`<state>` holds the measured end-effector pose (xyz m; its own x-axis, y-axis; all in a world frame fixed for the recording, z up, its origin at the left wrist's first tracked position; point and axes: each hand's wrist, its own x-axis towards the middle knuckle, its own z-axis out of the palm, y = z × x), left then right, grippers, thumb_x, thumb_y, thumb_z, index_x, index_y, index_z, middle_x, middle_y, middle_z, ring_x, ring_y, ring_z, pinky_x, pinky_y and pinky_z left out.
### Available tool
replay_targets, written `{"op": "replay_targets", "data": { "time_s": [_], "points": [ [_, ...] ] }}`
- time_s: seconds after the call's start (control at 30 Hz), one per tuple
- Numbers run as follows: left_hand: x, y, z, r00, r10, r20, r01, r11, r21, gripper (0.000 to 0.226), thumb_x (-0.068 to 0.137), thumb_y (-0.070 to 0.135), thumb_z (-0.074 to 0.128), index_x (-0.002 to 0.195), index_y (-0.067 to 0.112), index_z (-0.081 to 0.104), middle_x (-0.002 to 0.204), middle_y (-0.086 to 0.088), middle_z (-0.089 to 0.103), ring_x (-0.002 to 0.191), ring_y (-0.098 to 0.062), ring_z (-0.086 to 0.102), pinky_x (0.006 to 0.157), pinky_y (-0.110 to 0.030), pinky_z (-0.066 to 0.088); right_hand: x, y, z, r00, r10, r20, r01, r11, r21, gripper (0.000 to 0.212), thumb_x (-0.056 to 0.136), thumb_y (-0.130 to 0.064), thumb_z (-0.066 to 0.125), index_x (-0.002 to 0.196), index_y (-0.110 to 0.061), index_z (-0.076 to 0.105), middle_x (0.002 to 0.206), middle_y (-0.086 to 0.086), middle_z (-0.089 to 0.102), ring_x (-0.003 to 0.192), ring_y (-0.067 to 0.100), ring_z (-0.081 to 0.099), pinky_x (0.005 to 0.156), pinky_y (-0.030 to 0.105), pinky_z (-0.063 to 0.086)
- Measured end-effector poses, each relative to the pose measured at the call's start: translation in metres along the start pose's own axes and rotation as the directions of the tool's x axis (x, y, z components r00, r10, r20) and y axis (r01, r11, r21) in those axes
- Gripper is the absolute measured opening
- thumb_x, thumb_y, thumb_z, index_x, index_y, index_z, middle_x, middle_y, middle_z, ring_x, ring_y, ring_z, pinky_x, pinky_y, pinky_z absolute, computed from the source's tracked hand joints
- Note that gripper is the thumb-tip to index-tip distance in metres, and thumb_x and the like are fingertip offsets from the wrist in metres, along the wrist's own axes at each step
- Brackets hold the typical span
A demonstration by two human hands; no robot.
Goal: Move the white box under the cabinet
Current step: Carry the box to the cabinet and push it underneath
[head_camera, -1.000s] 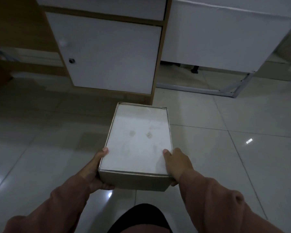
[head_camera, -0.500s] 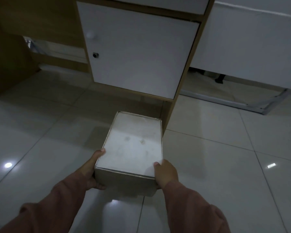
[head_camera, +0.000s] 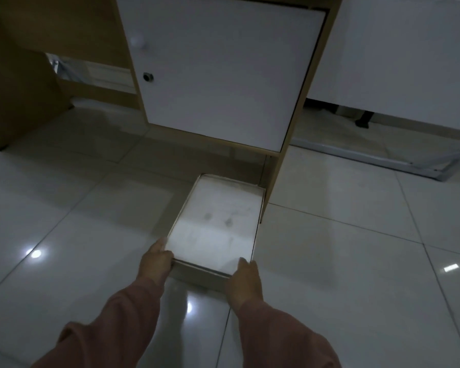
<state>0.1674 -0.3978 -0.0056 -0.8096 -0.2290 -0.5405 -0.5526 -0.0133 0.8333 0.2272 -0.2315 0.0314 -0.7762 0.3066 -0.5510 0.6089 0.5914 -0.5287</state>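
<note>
The white box (head_camera: 218,224), flat-topped with cardboard-coloured sides, sits low at the tiled floor, its far end at the gap below the cabinet (head_camera: 221,75). The cabinet has a white door with a round lock and wooden side panels; the right panel stands right beside the box's far right corner. My left hand (head_camera: 156,264) grips the box's near left corner. My right hand (head_camera: 246,282) grips its near right corner. Both arms wear pink sleeves. The box's underside is hidden.
Glossy pale floor tiles (head_camera: 343,261) spread all around, with light spots reflected. A second white panel unit (head_camera: 409,54) on a metal frame stands to the right. A wooden panel (head_camera: 14,83) rises at the left.
The box has gone forward and down in both hands, from in front of the cabinet to the gap under its door. The cabinet fills more of the view.
</note>
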Motion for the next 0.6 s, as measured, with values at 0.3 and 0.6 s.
{"op": "replay_targets", "data": {
  "time_s": [0.3,0.6],
  "points": [
    [-0.022,-0.021,0.028,0.971,0.196,0.133,-0.21,0.449,0.869,0.091,0.091,0.054,0.043,0.153,0.008,-0.004,0.162,-0.019,-0.014,0.15,-0.033,-0.016,0.122,-0.044,0.002,-0.002,0.0,0.008,0.942,-0.329,0.06,0.315,0.811,-0.493,0.061,0.088,-0.01,0.054,0.144,-0.023,0.034,0.155,0.016,0.021,0.144,0.038,0.016,0.112,0.043,0.03],
    [-0.015,-0.023,0.033,0.965,0.208,0.161,-0.227,0.348,0.91,0.086,0.094,0.055,0.032,0.152,0.004,-0.007,0.161,-0.02,-0.016,0.149,-0.036,-0.018,0.122,-0.043,-0.001,0.012,-0.005,0.018,0.92,-0.372,0.121,0.367,0.712,-0.598,0.055,0.098,-0.018,0.038,0.151,-0.023,0.02,0.16,0.02,0.01,0.147,0.039,0.012,0.117,0.05,0.018]
  ]
}}
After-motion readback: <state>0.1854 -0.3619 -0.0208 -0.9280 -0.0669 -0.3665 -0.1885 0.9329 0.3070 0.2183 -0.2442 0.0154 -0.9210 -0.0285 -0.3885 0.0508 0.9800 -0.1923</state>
